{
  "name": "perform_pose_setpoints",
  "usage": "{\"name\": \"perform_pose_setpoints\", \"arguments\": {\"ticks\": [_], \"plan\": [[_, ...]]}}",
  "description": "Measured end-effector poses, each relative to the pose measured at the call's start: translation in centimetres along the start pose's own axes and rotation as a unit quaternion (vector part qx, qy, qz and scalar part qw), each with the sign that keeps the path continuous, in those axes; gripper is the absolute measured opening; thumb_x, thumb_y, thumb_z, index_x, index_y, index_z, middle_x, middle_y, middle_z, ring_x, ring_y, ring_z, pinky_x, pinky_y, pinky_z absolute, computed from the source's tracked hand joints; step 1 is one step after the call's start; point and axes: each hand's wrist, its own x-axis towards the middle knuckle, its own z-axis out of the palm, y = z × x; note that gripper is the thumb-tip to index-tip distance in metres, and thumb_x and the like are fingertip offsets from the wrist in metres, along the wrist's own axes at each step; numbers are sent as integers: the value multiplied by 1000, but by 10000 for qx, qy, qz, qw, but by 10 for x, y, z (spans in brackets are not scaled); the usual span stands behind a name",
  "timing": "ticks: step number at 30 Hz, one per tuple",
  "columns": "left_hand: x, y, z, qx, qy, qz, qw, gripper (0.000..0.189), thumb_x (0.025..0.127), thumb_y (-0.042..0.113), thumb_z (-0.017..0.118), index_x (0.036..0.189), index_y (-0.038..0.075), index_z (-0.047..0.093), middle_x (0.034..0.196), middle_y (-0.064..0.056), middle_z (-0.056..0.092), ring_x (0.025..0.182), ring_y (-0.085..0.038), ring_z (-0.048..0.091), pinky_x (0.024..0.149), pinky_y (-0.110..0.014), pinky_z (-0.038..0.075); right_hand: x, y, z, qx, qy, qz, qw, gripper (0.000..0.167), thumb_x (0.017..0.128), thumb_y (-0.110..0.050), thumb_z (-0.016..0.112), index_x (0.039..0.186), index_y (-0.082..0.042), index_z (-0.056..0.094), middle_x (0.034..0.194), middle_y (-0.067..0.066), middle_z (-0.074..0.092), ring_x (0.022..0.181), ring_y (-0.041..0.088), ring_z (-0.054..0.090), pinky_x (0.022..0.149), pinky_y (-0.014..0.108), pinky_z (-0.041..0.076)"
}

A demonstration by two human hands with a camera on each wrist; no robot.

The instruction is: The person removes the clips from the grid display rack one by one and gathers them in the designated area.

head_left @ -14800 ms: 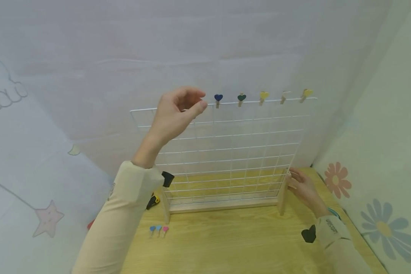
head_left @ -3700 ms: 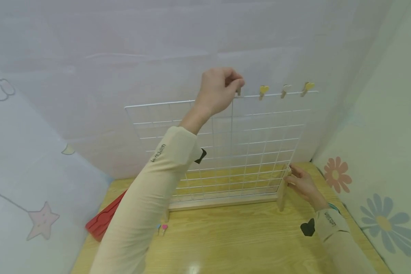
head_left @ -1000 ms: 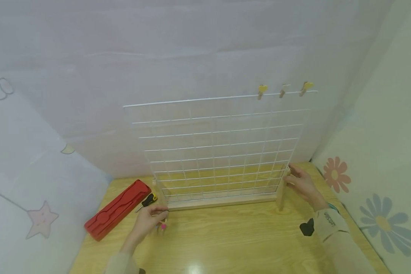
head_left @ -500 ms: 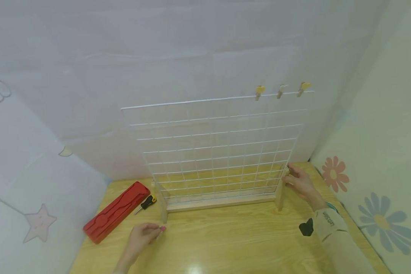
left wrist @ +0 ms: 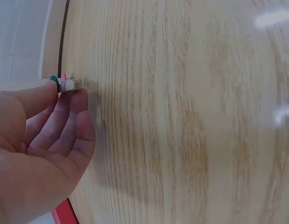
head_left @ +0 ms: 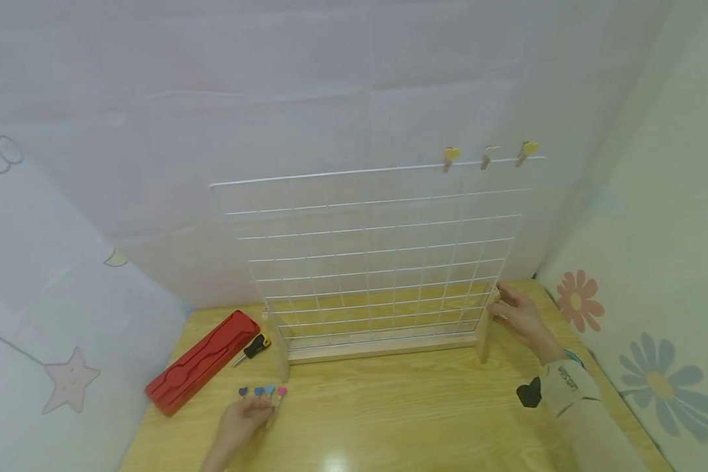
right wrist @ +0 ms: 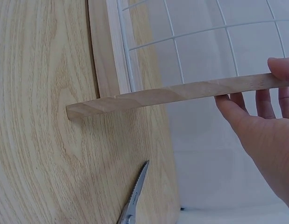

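Note:
My left hand [head_left: 240, 423] is low over the table's left side, thumb and fingers pinching a small wooden clothespin [left wrist: 72, 85] with a green heart. Beside it on the table lie a pink-heart clothespin [head_left: 281, 392], a light-blue one [head_left: 269, 390], a blue one [head_left: 258, 391] and a dark-blue one [head_left: 243, 391]; my hand partly hides them. My right hand [head_left: 522, 322] grips the right wooden post [right wrist: 158, 96] of the stand that holds a white wire grid [head_left: 366, 262]. On the grid's top wire sit two yellow-heart clothespins [head_left: 450, 157] and a whitish one [head_left: 488, 156].
A red tray [head_left: 203, 362] lies at the table's left, with a black-and-yellow screwdriver [head_left: 255, 347] between it and the stand's left post [head_left: 279, 357]. In the right wrist view, a serrated metal tool [right wrist: 134, 196] lies beyond the right post. Cloth-covered walls surround the table.
The dark-blue and green clothespins have left the top wire. My left hand has come down to the table's left with the green one. My right hand stays on the post.

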Motion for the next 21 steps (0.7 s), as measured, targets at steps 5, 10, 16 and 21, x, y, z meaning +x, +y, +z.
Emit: {"name": "perform_pose_setpoints", "arguments": {"ticks": [5, 10, 16, 21], "plan": [[0, -3, 2, 1, 21, -16, 10000, 19, 82, 6, 71, 98, -5, 68, 86, -9, 70, 73, -16, 64, 58, -26, 52, 1, -1, 1, -19, -9, -25, 10000, 79, 94, -2, 57, 152, 1, 4, 151, 27, 16, 107, 4, 54, 89, 24, 49], [0, -2, 3, 184, 20, 1, 9998, 18, 82, 5, 70, 97, -4, 69, 86, -8, 70, 73, -17, 64, 60, -27, 52, 0, -3, 2, -103, -2, 33, 9999, 79, 94, -4, 57, 152, -1, 4, 152, 26, 15, 107, 3, 54, 92, 26, 47], [0, -2, 4, 491, 90, 164, 9986, 15, 81, 8, 73, 93, 0, 71, 84, -6, 70, 71, -14, 62, 59, -26, 50, -1, -3, 1, -65, -41, 40, 10000, 80, 95, -4, 57, 152, -1, 0, 153, 30, 8, 102, 0, 54, 89, 23, 48], [2, -2, 4, 770, 147, 276, 9965, 13, 80, 9, 74, 90, 2, 72, 81, -4, 69, 68, -13, 61, 59, -27, 49, -2, -2, 1, -87, -91, 36, 9999, 80, 95, -4, 56, 151, 0, 0, 154, 30, 6, 101, -2, 54, 86, 20, 48]]}}
